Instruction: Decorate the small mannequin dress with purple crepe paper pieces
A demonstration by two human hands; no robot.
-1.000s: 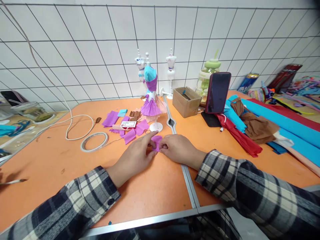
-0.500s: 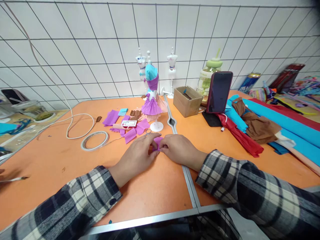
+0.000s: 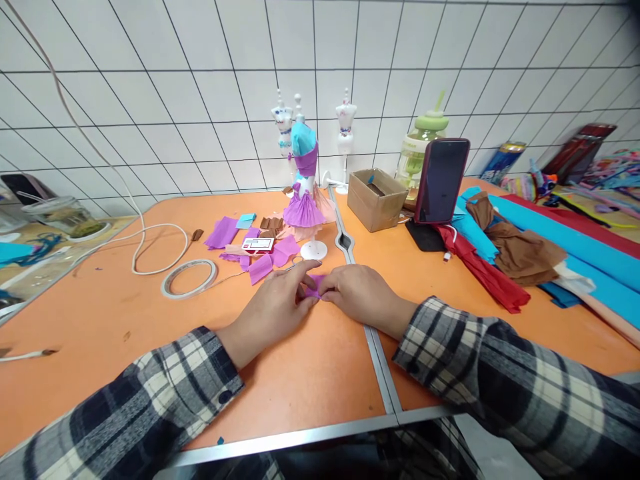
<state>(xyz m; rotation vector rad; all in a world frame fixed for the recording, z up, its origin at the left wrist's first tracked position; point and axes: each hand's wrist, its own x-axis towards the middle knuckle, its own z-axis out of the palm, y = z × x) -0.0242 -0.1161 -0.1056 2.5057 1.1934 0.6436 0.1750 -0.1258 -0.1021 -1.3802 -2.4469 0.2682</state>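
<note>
My left hand (image 3: pixel 277 308) and my right hand (image 3: pixel 359 292) meet at the middle of the orange table (image 3: pixel 125 320). Both pinch a small piece of purple crepe paper (image 3: pixel 315 283) that lies on the table between their fingertips. Just behind stands a small mannequin (image 3: pixel 303 193) dressed in a blue top and a pleated purple skirt, on a round white base. More purple paper pieces (image 3: pixel 260 260) lie to its left, with a small red and white card (image 3: pixel 257 245) on them.
A tape roll (image 3: pixel 189 277) and a white cable (image 3: pixel 150 250) lie at the left. A cardboard box (image 3: pixel 376 199), a propped phone (image 3: pixel 441 181) and a green-lidded jar (image 3: pixel 419 147) stand at the back right. Blue, red and brown paper rolls (image 3: pixel 525 253) cover the right side.
Both hands stay on the purple piece, their fingers working it slightly smaller and flatter. The camera has tilted a little; nothing else has moved.
</note>
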